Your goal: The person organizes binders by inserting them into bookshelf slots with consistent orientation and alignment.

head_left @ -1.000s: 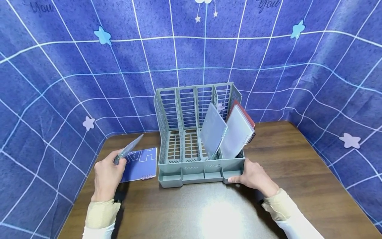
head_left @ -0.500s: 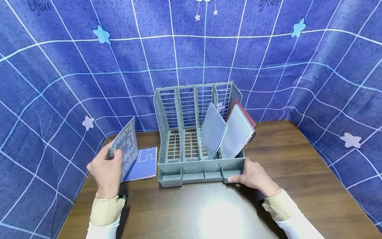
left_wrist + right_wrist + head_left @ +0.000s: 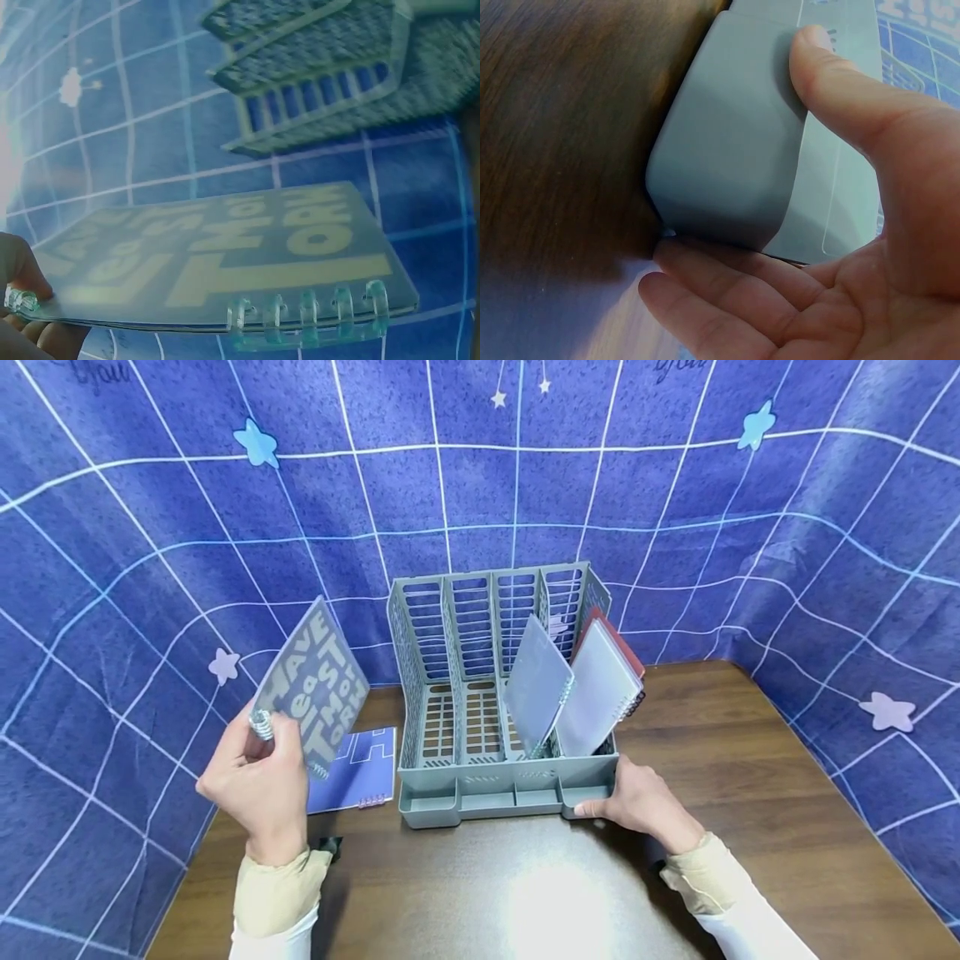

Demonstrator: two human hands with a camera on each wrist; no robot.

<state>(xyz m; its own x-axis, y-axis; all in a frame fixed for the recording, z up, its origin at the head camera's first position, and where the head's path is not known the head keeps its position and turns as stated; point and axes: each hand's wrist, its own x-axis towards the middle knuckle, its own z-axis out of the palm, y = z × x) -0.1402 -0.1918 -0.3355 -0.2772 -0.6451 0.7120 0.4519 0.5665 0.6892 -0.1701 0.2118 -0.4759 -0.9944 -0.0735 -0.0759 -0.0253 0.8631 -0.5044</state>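
Note:
My left hand (image 3: 258, 789) pinches a spiral notebook (image 3: 318, 685) by its bound edge, between thumb and fingers. The notebook is tilted up above the left side of the table; its grey cover has big pale letters, and clear green coils (image 3: 309, 311) show in the left wrist view. Below it lies a blue spiral notebook (image 3: 367, 768), partly covered by the raised one. My right hand (image 3: 645, 802) grips the front right corner of a grey-green file organizer (image 3: 498, 781). In the right wrist view the thumb is over the front compartment's rim, with the fingers at the side and underside.
Notebooks stand in the organizer's right-hand slots: a pale one (image 3: 536, 685), a whitish one (image 3: 596, 693) and a red one (image 3: 626, 652) behind it. Small trays line its front. A blue gridded cloth (image 3: 480, 493) hangs behind and beside the wooden table (image 3: 420, 893).
My left hand has raised the grey notebook from near the blue one and turned its lettered cover toward the head camera. The right hand stays at the organizer's corner.

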